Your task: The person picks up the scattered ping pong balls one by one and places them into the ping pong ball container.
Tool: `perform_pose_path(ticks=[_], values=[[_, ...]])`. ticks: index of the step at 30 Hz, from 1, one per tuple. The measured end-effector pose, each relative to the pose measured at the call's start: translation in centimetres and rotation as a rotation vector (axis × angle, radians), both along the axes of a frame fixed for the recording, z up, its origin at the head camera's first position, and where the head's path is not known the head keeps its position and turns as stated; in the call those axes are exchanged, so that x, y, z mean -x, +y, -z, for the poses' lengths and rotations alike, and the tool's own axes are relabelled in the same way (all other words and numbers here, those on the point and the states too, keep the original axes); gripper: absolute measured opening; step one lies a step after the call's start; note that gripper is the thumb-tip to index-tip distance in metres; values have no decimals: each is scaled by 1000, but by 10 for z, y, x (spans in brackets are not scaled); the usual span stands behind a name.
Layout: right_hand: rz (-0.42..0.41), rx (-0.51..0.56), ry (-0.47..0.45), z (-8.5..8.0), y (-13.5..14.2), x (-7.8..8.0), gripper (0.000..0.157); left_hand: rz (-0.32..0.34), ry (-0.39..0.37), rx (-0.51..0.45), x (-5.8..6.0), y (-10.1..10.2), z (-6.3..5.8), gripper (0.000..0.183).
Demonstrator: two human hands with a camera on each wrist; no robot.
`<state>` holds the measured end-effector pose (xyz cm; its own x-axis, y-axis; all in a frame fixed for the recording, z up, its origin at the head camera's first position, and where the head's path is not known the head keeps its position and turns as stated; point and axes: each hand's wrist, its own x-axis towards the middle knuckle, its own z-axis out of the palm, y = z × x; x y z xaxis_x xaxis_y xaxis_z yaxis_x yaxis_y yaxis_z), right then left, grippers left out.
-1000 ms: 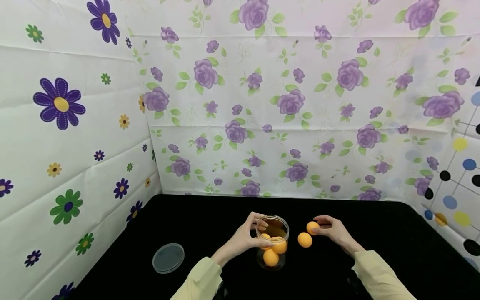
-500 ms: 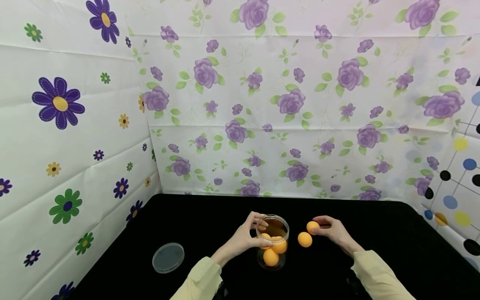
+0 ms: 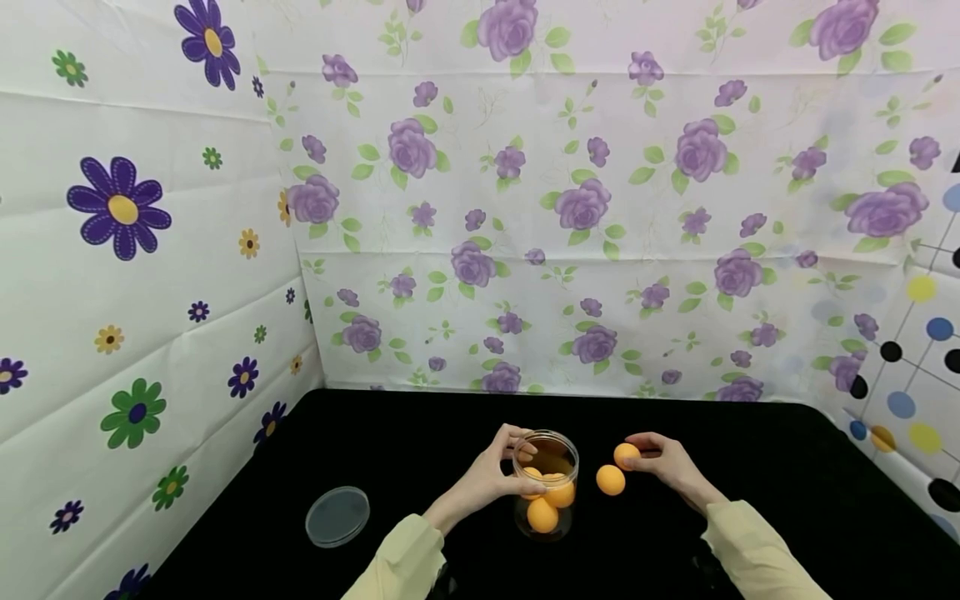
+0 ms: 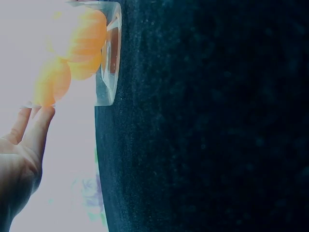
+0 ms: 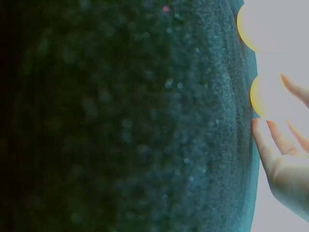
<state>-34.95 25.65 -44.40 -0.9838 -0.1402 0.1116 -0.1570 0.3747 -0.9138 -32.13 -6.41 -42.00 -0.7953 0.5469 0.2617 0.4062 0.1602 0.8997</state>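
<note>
A clear, lidless jar stands on the black table with several orange balls inside, which look like table tennis balls. My left hand grips the jar near its rim, thumb on the near side and fingers around the far side. To the right, my right hand pinches one orange ball between thumb and fingers. Just in front of that ball lies another loose orange ball. In the right wrist view the pinched ball shows overexposed at the fingertips.
A round clear lid lies flat on the black tabletop, left of the jar. Flowered cloth hangs behind the table, with more patterned cloth along both sides.
</note>
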Motion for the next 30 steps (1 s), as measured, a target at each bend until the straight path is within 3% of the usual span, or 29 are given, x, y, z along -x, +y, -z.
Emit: perform_pose_path(ticks=[30], values=[[40, 7, 25, 1, 4, 2, 45, 18, 9, -6, 1, -1, 1, 54]])
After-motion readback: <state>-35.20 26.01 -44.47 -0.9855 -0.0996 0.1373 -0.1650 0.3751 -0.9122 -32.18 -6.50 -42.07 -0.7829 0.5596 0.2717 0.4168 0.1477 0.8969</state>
